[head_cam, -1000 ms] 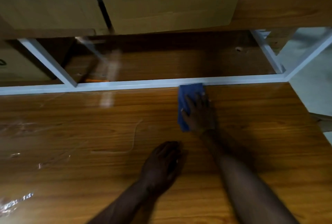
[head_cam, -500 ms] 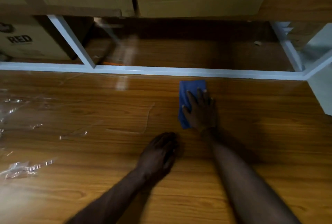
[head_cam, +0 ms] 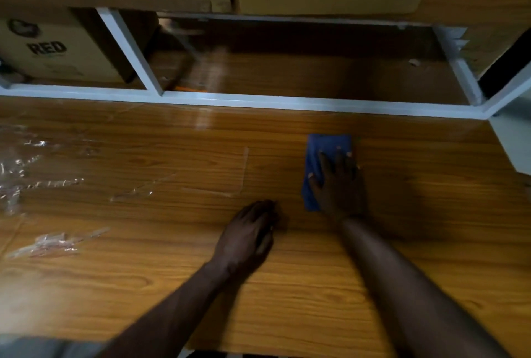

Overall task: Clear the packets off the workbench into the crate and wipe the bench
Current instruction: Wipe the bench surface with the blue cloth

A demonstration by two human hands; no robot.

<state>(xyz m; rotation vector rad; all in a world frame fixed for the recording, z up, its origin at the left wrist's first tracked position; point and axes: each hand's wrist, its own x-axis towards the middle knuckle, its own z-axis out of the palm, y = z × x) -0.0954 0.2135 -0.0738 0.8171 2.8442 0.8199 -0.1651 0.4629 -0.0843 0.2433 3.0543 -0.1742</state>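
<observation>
The cloth (head_cam: 324, 156) lies flat on the bench (head_cam: 143, 285), near its back edge and toward the right. The right hand (head_cam: 339, 185) rests on top of the cloth; the left hand (head_cam: 247, 237) sits on the bench just left of the cloth and nearer the front. Clear plastic packets (head_cam: 43, 242) lie far left of the cloth. Behind the cloth runs the frame rail (head_cam: 258, 100), with a shelf (head_cam: 316, 76) beyond it and cardboard boxes (head_cam: 57, 50) at the far left.

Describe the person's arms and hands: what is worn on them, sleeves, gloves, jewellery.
Both forearms are bare from the bottom edge of the view up to the hands; no sleeves show. The left hand and right hand wear no gloves. No watch, band or ring can be made out, though the picture is dim and blurred.
</observation>
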